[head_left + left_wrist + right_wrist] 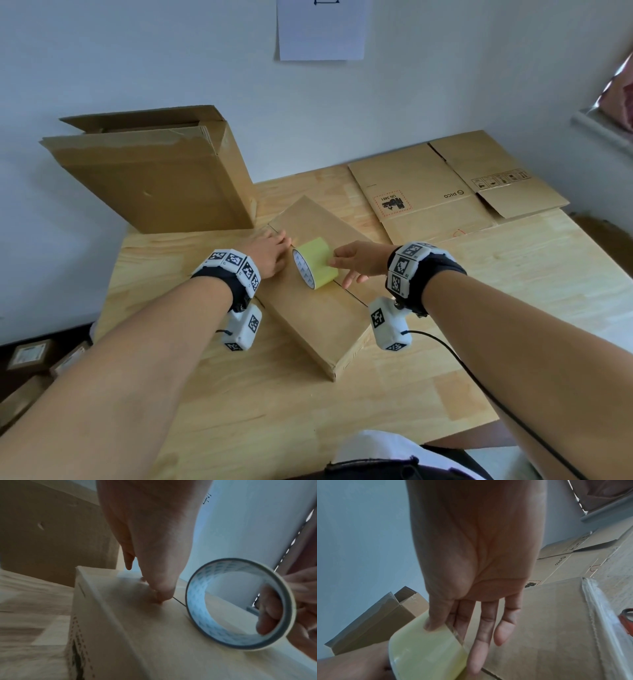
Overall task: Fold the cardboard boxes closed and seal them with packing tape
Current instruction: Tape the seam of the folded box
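3 cardboard boxes (318, 291), 1 tape roll (315, 263), 2 hands (270, 253), 1 wall sheet (322, 29)

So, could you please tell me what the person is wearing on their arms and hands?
Both arms are bare, no sleeves or gloves. Each wrist carries a black band ringed with white blocks bearing black square markers, with a white camera pod hanging beneath. A black cable trails from the right pod.

The table (513, 308) is pale wood, smooth, with visible grain and joined strips. The box (318, 308) on it is matt brown cardboard, its cut edge showing corrugation. The tape (317, 262) is a pale yellow roll with a glossy, translucent plastic look and a printed core. The flattened carton (428, 192) is matt cardboard with printed marks. The wall (137, 51) is matt white; a paper sheet (322, 31) hangs on it.
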### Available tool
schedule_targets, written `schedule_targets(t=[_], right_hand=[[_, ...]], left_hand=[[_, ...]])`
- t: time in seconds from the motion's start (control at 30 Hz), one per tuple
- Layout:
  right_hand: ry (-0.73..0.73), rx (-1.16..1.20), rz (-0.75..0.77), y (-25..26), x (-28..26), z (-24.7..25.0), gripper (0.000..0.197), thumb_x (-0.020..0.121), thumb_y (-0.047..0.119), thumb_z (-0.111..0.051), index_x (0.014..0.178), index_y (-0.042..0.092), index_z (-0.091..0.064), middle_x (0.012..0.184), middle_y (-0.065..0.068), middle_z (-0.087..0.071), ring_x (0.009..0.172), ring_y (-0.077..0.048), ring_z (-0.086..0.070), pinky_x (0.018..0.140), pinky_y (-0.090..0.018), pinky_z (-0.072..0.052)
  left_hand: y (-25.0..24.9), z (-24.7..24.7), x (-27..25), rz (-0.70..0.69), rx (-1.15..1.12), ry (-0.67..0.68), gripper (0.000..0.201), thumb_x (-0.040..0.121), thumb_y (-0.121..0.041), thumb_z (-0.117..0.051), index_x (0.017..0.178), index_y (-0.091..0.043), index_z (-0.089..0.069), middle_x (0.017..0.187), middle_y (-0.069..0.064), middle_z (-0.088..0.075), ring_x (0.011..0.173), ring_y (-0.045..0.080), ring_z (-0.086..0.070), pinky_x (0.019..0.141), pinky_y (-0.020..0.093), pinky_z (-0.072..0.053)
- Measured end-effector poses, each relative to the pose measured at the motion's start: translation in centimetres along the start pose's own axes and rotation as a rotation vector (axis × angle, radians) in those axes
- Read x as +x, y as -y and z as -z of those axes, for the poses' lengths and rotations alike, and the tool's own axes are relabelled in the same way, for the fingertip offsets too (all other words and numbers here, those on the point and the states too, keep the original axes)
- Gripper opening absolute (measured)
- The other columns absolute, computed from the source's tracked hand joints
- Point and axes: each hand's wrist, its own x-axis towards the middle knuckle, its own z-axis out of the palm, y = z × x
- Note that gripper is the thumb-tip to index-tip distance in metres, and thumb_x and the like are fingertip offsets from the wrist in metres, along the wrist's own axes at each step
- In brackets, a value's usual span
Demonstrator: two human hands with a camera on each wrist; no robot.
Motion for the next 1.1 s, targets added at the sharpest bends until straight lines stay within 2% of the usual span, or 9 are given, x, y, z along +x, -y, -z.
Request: schedule_targets(t=[0.13, 0.27, 0.4, 0.53, 0.7, 0.8, 0.9, 1.03, 1.1], right_hand=[[-0.016, -0.015, -0.002, 0.1, -0.6, -0.3, 0.027, 0.098, 0.038, -0.042, 0.084, 0.015, -0.04, 0.079, -0.01, -0.038, 0.082, -0.01, -0.069, 0.06, -0.023, -0.036], [-0.045, -0.02, 0.021, 0.8, -1.0, -0.6, 0.026, 0.099, 0.037, -0.039, 0.089, 0.012, -0.042, 0.084, -0.012, -0.043, 0.079, -0.012, -0.068, 0.066, -0.028, -0.04], [-0.088, -0.08, 0.04, 1.0, -1.6, -0.7, 0.034, 0.099, 0.038, -0.038, 0.087, 0.008, -0.048, 0.084, -0.008, -0.064, 0.078, -0.021, -0.057, 0.079, -0.034, -0.047], [-0.14, -0.134, 0.078, 0.9, -2.1, -1.2, 0.037, 0.1, 0.038, -0.037, 0.097, 0.004, -0.052, 0.093, -0.008, -0.053, 0.084, -0.02, -0.051, 0.08, -0.031, -0.041], [-0.129, 0.006, 0.057, 1.5, -1.6, -1.6, 0.041, 0.1, 0.035, -0.036, 0.118, 0.003, -0.054, 0.115, -0.011, -0.053, 0.105, -0.023, -0.051, 0.089, -0.03, -0.038], [-0.152, 0.071, 0.048, 1.4, -1.5, -2.1, 0.055, 0.098, 0.047, -0.032, 0.135, 0.009, -0.048, 0.138, -0.011, -0.048, 0.128, -0.026, -0.044, 0.107, -0.035, -0.032], [-0.181, -0.04, 0.02, 1.0, -1.2, -2.1, 0.071, 0.093, 0.063, -0.023, 0.139, 0.014, -0.044, 0.143, -0.011, -0.044, 0.134, -0.028, -0.037, 0.112, -0.04, -0.024], [-0.204, -0.37, 0.02, 0.6, -1.0, -1.1, 0.088, 0.069, 0.086, -0.002, 0.107, 0.034, -0.063, 0.107, -0.007, -0.057, 0.125, -0.035, -0.043, 0.109, -0.055, -0.024], [-0.189, -0.418, 0.044, 0.1, -1.0, -0.6, 0.081, 0.076, 0.082, -0.007, 0.096, 0.034, -0.069, 0.119, -0.001, -0.057, 0.125, -0.029, -0.044, 0.11, -0.057, -0.017]], left_hand=[[-0.9, -0.4, -1.0, 0.009, -0.002, -0.006, 0.058, 0.102, -0.029, -0.033, 0.152, -0.017, -0.008, 0.16, -0.002, 0.0, 0.145, 0.026, -0.01, 0.118, 0.039, -0.014], [-1.6, -1.5, -2.1, 0.024, -0.07, 0.018, 0.051, 0.104, -0.027, -0.028, 0.152, -0.025, -0.01, 0.16, -0.009, 0.005, 0.147, 0.027, -0.002, 0.116, 0.047, -0.018], [-1.7, -1.6, -2.9, 0.106, -0.156, 0.069, 0.059, 0.1, -0.04, -0.036, 0.152, -0.03, -0.009, 0.16, -0.003, 0.009, 0.147, 0.026, 0.006, 0.115, 0.054, -0.016], [-2.6, -1.9, -5.0, 0.205, -0.259, 0.059, 0.078, 0.093, -0.047, -0.05, 0.153, -0.021, -0.007, 0.16, 0.004, 0.007, 0.147, 0.027, 0.005, 0.118, 0.048, -0.012], [-4.3, -1.6, -6.6, 0.239, -0.414, -0.016, 0.076, 0.09, -0.038, -0.061, 0.151, -0.014, -0.023, 0.159, 0.006, -0.01, 0.146, 0.022, -0.014, 0.116, 0.032, -0.015], [-5.9, -1.6, -6.8, 0.26, -0.48, 0.019, 0.078, 0.089, -0.041, -0.061, 0.15, -0.01, -0.023, 0.16, 0.009, -0.006, 0.146, 0.022, -0.01, 0.116, 0.032, -0.014], [-6.7, -1.7, -6.6, 0.281, -0.432, 0.053, 0.078, 0.09, -0.043, -0.058, 0.149, -0.005, -0.022, 0.159, 0.014, 0.0, 0.147, 0.025, -0.003, 0.117, 0.036, -0.013], [-7.3, -2.2, -6.5, 0.363, -0.417, 0.093, 0.08, 0.093, -0.045, -0.053, 0.152, -0.016, -0.009, 0.158, 0.017, 0.011, 0.145, 0.035, 0.01, 0.116, 0.046, -0.009], [-7.6, -2.4, -6.7, 0.423, -0.446, 0.109, 0.079, 0.093, -0.047, -0.051, 0.153, -0.025, -0.004, 0.156, 0.018, 0.018, 0.145, 0.04, 0.002, 0.115, 0.047, -0.016]])
